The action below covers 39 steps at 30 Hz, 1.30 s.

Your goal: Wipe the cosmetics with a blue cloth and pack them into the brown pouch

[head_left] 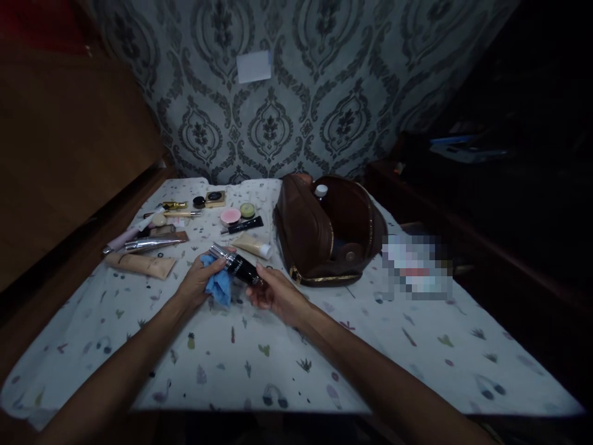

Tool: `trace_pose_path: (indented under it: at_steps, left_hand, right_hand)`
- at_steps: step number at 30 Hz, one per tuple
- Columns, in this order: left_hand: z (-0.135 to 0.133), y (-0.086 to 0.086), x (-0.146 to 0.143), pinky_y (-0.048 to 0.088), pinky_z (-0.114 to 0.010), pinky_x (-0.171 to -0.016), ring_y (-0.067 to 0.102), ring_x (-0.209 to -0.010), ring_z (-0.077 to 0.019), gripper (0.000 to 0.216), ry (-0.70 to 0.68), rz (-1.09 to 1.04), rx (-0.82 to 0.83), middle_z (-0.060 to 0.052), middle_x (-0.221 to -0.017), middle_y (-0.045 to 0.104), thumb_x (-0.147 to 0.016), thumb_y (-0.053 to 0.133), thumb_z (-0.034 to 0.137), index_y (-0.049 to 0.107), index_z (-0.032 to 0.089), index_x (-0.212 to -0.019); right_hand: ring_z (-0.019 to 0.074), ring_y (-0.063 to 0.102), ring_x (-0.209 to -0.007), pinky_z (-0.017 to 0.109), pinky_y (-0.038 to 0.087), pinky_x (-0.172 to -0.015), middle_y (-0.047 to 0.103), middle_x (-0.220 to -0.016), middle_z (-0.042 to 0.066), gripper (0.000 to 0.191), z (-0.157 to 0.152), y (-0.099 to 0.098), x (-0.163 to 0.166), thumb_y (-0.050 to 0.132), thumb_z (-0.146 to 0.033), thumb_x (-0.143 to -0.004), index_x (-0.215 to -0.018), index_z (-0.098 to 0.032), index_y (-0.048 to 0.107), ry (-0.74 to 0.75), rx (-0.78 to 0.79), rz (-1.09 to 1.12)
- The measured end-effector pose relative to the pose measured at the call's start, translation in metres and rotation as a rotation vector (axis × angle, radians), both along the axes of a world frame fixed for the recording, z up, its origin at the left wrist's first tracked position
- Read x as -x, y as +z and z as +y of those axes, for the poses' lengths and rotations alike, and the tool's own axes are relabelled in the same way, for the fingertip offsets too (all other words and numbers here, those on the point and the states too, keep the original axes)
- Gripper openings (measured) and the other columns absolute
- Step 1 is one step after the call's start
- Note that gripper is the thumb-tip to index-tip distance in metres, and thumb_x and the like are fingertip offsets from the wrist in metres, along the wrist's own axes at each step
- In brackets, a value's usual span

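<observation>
Left hand [200, 275] clamps a blue cloth [218, 285] and the silver end of a black bottle [241, 268]; the right hand [281, 296] grips its other end, seemingly steadying it, above the bench [222, 364], left of the gaping brown bag [303, 225].

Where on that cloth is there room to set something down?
Bare cloth shows between left forearm and right forearm; left of the left forearm, in front of the tan tube; and right of the right forearm, in front of the pixelated item. Crowded: cosmetics at back left, brown bag at back right.
</observation>
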<state>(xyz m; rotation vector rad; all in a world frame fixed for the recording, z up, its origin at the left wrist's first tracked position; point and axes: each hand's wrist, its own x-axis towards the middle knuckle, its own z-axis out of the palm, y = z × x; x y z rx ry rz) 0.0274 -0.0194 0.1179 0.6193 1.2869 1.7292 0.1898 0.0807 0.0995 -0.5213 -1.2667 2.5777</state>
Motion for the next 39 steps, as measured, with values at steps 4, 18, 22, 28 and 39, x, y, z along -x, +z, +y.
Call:
trace_pose_path:
  at_steps: [4, 18, 22, 28, 39]
  left_hand:
    - [0.0, -0.001, 0.0, 0.048, -0.02, -0.056, 0.06, -0.061, -0.012, 0.051, 0.003, -0.004, 0.002, 0.0, -0.072, 0.068, -0.055, 0.091, 0.039, 0.073, 0.014, -0.096]
    - [0.001, 0.001, 0.0, 0.046, -0.02, -0.057, 0.06, -0.063, -0.0127, 0.05, 0.029, 0.023, -0.005, -0.001, -0.073, 0.069, -0.054, 0.091, 0.04, 0.074, 0.015, -0.094]
    - [0.003, 0.001, -0.002, 0.046, -0.019, -0.057, 0.06, -0.062, -0.0118, 0.049, 0.04, 0.015, 0.008, 0.0, -0.074, 0.069, -0.055, 0.09, 0.041, 0.074, 0.015, -0.093]
    - [0.0, 0.005, -0.002, 0.047, -0.02, -0.055, 0.06, -0.06, -0.0122, 0.041, 0.006, 0.081, -0.008, 0.0, -0.069, 0.067, -0.06, 0.088, 0.039, 0.075, 0.015, -0.091]
    - [0.001, 0.006, -0.013, 0.048, -0.02, -0.05, 0.06, -0.055, -0.0117, 0.062, -0.037, 0.063, -0.041, -0.001, -0.074, 0.069, -0.056, 0.088, 0.045, 0.071, 0.016, -0.108]
  right_hand:
    - [0.0073, 0.049, -0.052, 0.02, 0.021, -0.044, 0.061, -0.072, 0.0, 0.049, -0.001, 0.003, 0.0, 0.079, -0.058, -0.069, -0.088, -0.016, 0.06, -0.023, 0.027, 0.015]
    - [0.0075, 0.049, -0.052, 0.02, 0.024, -0.044, 0.056, -0.066, -0.005, 0.056, -0.004, 0.003, -0.001, 0.084, -0.058, -0.062, -0.093, -0.019, 0.057, -0.069, -0.07, 0.018]
    - [0.0069, 0.042, -0.044, 0.02, 0.024, -0.041, 0.05, -0.057, -0.008, 0.054, -0.006, 0.001, 0.0, 0.078, -0.06, -0.068, -0.099, -0.021, 0.056, -0.1, -0.273, 0.032]
    - [0.0048, 0.036, -0.036, 0.018, 0.012, -0.036, 0.055, -0.056, -0.006, 0.057, -0.008, 0.0, -0.001, 0.07, -0.071, -0.069, -0.085, -0.02, 0.051, -0.041, -0.078, -0.001]
    - [0.0054, 0.041, -0.037, 0.018, 0.015, -0.036, 0.058, -0.056, -0.005, 0.054, -0.009, 0.003, 0.003, 0.072, -0.067, -0.07, -0.085, -0.02, 0.052, 0.015, 0.163, 0.03]
